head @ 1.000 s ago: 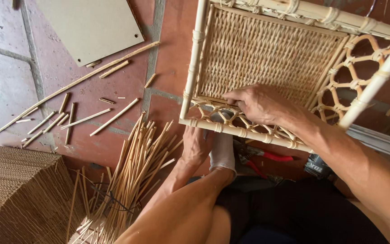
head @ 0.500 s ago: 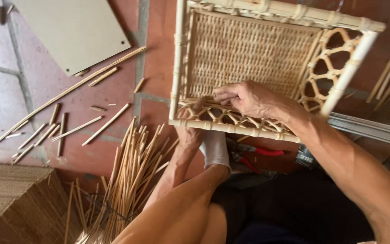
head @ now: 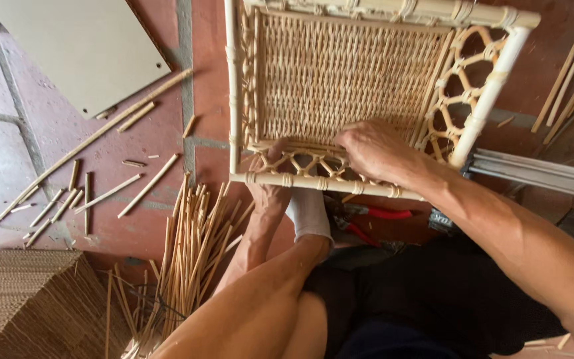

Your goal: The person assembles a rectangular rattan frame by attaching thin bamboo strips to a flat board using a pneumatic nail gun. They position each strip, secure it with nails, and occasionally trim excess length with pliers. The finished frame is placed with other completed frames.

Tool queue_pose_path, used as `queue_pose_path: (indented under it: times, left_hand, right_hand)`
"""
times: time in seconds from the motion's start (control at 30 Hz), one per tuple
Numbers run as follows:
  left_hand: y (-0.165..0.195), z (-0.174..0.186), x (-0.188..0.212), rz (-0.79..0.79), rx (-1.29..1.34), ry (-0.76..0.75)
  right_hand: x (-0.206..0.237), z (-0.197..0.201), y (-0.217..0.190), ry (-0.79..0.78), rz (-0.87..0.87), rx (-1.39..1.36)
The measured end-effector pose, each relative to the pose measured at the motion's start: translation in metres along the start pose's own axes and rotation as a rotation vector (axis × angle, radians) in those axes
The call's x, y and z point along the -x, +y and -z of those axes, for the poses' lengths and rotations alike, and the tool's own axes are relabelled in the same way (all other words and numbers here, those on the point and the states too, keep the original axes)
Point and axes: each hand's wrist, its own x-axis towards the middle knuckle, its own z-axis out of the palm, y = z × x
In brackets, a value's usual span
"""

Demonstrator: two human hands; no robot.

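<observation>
Fingers of the left hand [head: 268, 189] vanish behind the pale rail of the rattan frame [head: 367, 93], so I cannot tell its grip. The right hand [head: 372, 149] pinches the honeycomb lattice [head: 307, 163] at the frame's near edge, fingertips hidden. The frame stands on the tile floor [head: 8, 146], far edge cut off. Split cane sticks [head: 191, 246] lie left.

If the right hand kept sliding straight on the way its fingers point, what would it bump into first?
The right hand points leftward along the open lattice strip of the rattan frame. It would probably meet the left hand first, whose fingers come up through that lattice, though depth between them is hard to judge.
</observation>
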Motion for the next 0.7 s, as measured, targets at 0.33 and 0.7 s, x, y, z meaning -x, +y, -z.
queue_pose_path:
  times: [0.33,0.7]
  left_hand:
    - [0.004,0.005,0.0,-0.003,0.0,0.014]
    - [0.01,0.0,-0.008,0.022,0.012,0.023]
  right_hand:
    - [0.027,0.061,-0.026,-0.166,-0.29,-0.379]
    - [0.252,-0.003,-0.006,0.093,-0.475,0.545]
